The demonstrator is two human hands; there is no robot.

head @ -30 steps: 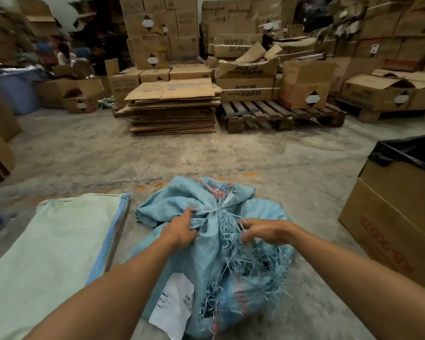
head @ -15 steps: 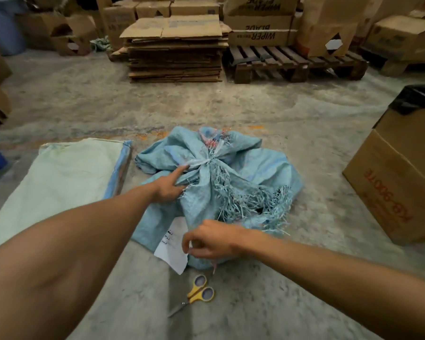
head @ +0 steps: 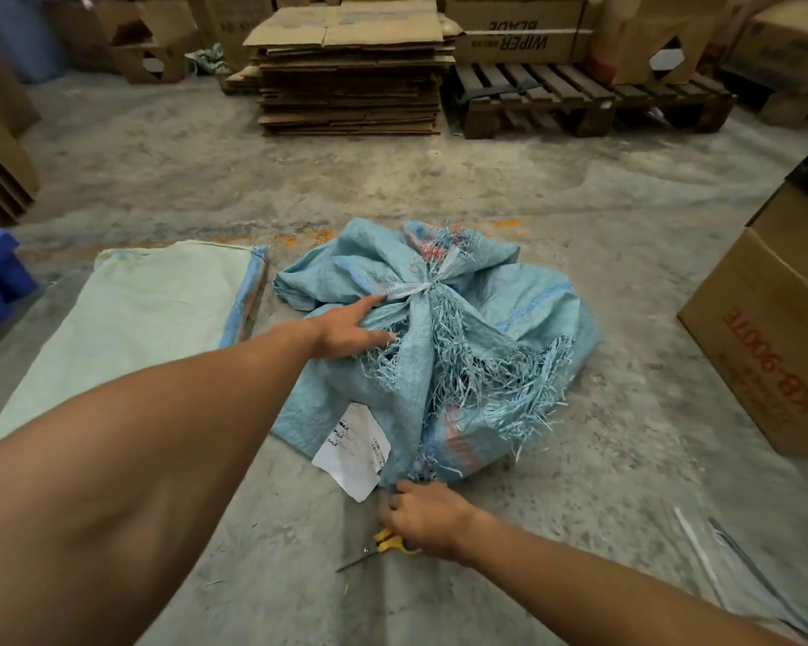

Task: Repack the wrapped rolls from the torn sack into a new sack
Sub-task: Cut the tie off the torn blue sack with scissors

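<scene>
Dim, flat indoor light through a wide-angle lens

The sack (head: 439, 347) sits in the sharpest, best-lit part of the view; light falls soft and even from above, with no glare and only faint shadows under its folds. Beyond the sack the cartons (head: 351, 72) and pallet (head: 579, 100) look darker and a little soft. Nearer than the sack, the left forearm (head: 136, 459) balloons large and smooth — lens stretch — and the right hand (head: 421, 517) is slightly smeared. Right of the sack, the box (head: 775, 356) leans and bends toward the frame edge — corners darken mildly.
</scene>
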